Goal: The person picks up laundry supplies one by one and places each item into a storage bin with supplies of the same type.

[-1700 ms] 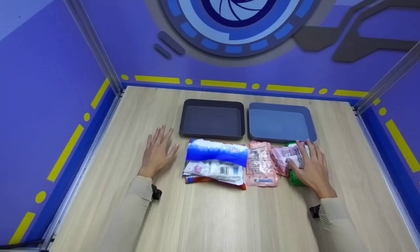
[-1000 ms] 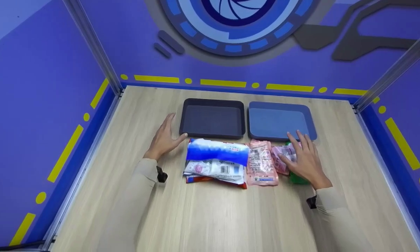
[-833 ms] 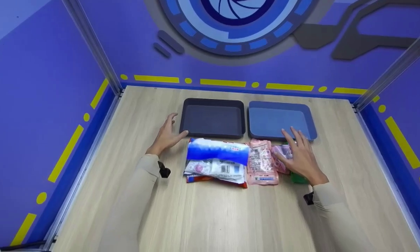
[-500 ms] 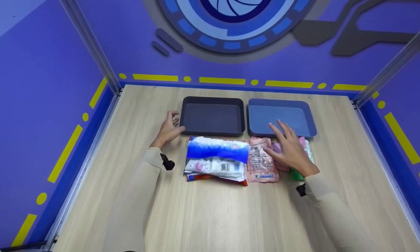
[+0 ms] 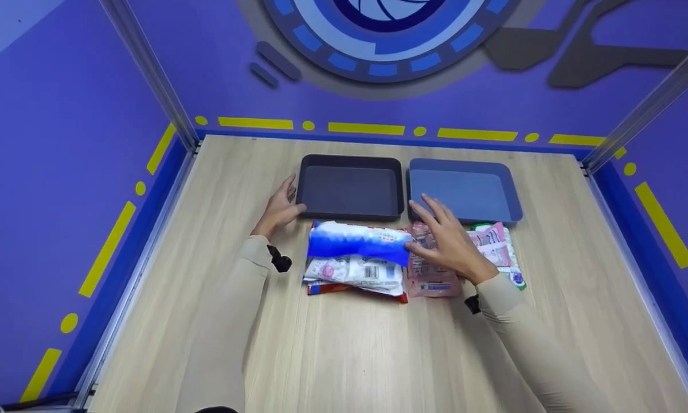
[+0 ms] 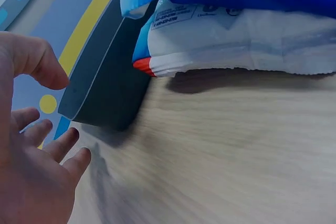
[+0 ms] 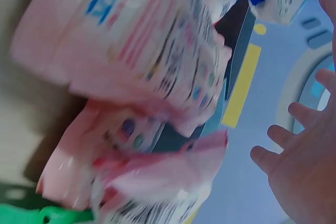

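My left hand (image 5: 280,211) is beside the left wall of the dark tray (image 5: 352,189), thumb near its front corner and fingers loosely bent. In the left wrist view that hand (image 6: 39,171) holds nothing; its thumb and fingers spread toward the tray's end. My right hand (image 5: 450,244) hovers with spread fingers over a pink packet (image 5: 433,288), its thumb at the right end of a blue-and-white packet (image 5: 355,244). That packet tops a stack with a white packet (image 5: 367,272) and a red-edged one under it. In the right wrist view the right hand (image 7: 304,156) is apart from the pink packets (image 7: 142,51).
A blue-grey tray (image 5: 464,192) stands right of the dark one, close behind the packets. Right of the right hand lie a small pink packet (image 5: 493,244) and a green-and-white packet (image 5: 516,267). Purple walls (image 5: 40,189) bound the wooden table (image 5: 332,355).
My right hand has slid left from the green and small pink packets to over the larger pink packet. The left hand has moved right and forward to the dark tray's side.
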{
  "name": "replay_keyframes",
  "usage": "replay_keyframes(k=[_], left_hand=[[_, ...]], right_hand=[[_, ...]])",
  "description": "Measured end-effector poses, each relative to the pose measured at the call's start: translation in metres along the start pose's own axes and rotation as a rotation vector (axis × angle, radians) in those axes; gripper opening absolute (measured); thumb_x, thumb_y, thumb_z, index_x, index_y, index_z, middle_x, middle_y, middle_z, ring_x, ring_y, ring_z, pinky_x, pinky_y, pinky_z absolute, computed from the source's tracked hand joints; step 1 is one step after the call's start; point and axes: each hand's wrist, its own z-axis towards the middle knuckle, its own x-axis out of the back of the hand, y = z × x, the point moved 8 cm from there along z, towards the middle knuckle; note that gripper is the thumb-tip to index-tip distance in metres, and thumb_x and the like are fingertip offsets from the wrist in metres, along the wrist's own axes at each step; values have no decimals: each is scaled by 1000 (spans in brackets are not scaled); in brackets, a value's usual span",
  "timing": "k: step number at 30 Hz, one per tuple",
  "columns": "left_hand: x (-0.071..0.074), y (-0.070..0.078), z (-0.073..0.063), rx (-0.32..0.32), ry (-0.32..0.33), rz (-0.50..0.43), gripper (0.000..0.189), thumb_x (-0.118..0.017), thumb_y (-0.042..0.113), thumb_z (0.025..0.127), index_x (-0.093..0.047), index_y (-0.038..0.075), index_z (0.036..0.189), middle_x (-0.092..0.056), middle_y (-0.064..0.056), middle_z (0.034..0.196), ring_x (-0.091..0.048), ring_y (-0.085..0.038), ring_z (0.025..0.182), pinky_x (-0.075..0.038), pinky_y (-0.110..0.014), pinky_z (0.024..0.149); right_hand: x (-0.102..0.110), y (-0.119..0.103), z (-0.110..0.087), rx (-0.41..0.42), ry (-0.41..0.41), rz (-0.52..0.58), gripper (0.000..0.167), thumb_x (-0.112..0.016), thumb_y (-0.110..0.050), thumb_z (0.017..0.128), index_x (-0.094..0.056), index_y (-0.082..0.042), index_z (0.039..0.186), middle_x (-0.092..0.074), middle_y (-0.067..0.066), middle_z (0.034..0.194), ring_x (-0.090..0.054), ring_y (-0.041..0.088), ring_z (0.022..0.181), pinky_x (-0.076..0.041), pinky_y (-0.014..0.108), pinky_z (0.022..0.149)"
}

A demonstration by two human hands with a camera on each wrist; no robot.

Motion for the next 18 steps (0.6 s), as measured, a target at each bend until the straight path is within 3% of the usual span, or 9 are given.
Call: replay_keyframes(k=[6, 11, 18], left_hand=[[0, -1, 6, 25, -10, 42, 94, -65, 5, 88, -15, 16, 167, -23, -13, 169, -28, -28, 154, -30, -37, 122], [1, 0, 8, 15, -32, 114, 97, -74, 19, 93, -10, 12, 167, -13, -8, 172, -25, -29, 154, -26, -36, 124], [-3, 0, 11, -14, -65, 165, 115, -84, 34, 86, -5, 12, 167, -5, -5, 173, -25, -29, 154, -27, -38, 124]], right_hand=[[-8, -19, 12, 51, -32, -1, 90, -68, -64, 90, -30, -29, 164, -24, 9, 169, -21, 41, 154, -29, 73, 113], [-16, -36, 20, 82, -63, -22, 90, -60, -71, 90, -29, -30, 164, -23, 7, 170, -20, 39, 155, -31, 74, 111], [-30, -60, 26, 137, -118, -58, 91, -59, -73, 90, -27, -32, 164, -20, 5, 171, -19, 39, 155, -24, 68, 118]])
